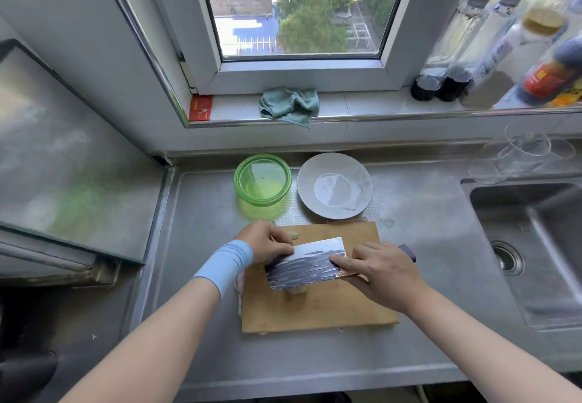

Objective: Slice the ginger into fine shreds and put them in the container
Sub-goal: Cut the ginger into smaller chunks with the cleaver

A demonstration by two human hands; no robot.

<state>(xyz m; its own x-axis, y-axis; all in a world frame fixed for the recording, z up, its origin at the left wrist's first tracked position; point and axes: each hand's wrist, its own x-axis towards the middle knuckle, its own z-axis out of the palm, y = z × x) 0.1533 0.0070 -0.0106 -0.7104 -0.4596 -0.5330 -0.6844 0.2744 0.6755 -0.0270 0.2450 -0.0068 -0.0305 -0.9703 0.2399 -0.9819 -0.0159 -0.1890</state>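
A steel kitchen table point(195, 276) runs under a window, with a sink point(519, 245) at the right. On it lies a wooden board point(318, 314), and behind the board stand a green container point(262, 179) and a grey plate point(334, 185).

The right hand point(378, 272) is wrapped round the handle of a cleaver point(304, 262), forefinger laid along the flat of the blade. The left hand point(267, 240), fingers bent, has its tips at the blade's far edge. Whether it grips anything beneath is hidden, so I cannot tell.

The ginger point(296, 291) sits on the board, mostly covered by the tilted blade, with only a pale stub showing below it. Another small bit seems to lie just behind the left hand.

Ginger is likely light, firm and fibrous, knobbly enough to roll, and damp where cut. It probably wants pinning flat side down with curled fingertips kept back from the edge. The shreds will be thin and clingy, so they are best scooped up on the blade's flat.
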